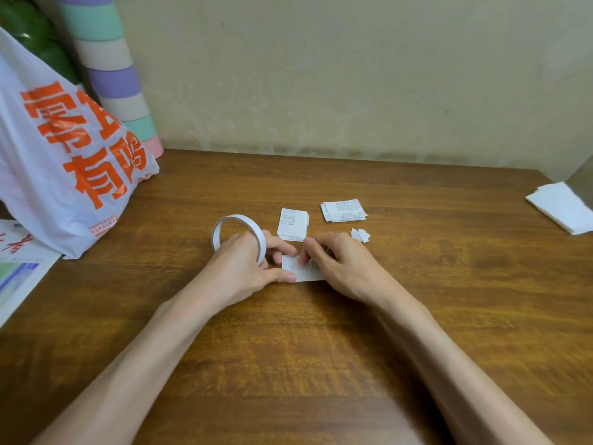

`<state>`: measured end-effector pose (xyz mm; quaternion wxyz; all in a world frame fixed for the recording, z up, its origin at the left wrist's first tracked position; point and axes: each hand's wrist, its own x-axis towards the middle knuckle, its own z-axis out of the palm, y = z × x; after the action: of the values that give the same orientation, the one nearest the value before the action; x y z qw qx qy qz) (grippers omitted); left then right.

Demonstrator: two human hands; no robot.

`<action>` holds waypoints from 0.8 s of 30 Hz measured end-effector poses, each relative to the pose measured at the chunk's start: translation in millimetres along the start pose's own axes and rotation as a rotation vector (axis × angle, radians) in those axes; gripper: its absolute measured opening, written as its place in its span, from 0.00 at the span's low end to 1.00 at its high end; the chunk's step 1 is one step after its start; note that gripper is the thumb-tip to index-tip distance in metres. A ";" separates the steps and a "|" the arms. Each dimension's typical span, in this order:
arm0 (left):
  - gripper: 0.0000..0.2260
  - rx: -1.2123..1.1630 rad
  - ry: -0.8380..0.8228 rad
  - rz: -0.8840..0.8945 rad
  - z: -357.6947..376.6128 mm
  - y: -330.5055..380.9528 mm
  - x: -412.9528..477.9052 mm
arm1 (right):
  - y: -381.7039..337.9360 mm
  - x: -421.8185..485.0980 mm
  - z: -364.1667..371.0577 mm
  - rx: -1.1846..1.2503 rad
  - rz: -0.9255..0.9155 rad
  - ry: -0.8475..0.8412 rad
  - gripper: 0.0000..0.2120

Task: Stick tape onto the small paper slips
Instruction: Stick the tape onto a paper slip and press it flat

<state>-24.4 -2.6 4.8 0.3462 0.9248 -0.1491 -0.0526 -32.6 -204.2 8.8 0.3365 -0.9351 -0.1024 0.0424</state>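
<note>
Table (417, 316) first: its wood top carries everything. The bag (64, 155) at ten o'clock and the paper pile (561, 207) at three o'clock sit well apart from your work, out of the way.

Your left grip (240, 268) has its fingers through the roll (239, 217), so the tape is within reach, and its thumb pins the nine o'clock end of the slip (308, 277) flat. Your right grip (343, 264) is curled, fingertips pinching at the slip's twelve o'clock edge, likely setting tape there. I cannot tell if tape lies under them.

The slip rests on the table between both grips. Two stacks (292, 224) (344, 211) lie near it at twelve and one o'clock, probably sorted apart as waiting and done. Scraps (360, 235) lie just beside your right grip at one o'clock.
</note>
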 end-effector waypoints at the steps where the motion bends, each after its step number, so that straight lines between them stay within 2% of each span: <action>1: 0.17 -0.001 -0.001 0.000 -0.4 0.6 -0.1 | -0.2 -0.1 0.7 0.001 0.002 0.005 0.19; 8: 0.14 -0.018 0.011 0.006 -2.2 2.0 -2.0 | -1.4 -1.3 5.1 -0.040 -0.001 0.055 0.19; 24: 0.08 0.131 -0.038 -0.015 -7.2 14.8 -3.5 | -0.9 0.0 3.4 0.000 0.021 0.057 0.19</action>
<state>-29.9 -7.6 19.8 0.2814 0.9454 -0.1516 -0.0628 -33.3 -201.5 6.7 0.3390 -0.9369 -0.0830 0.0192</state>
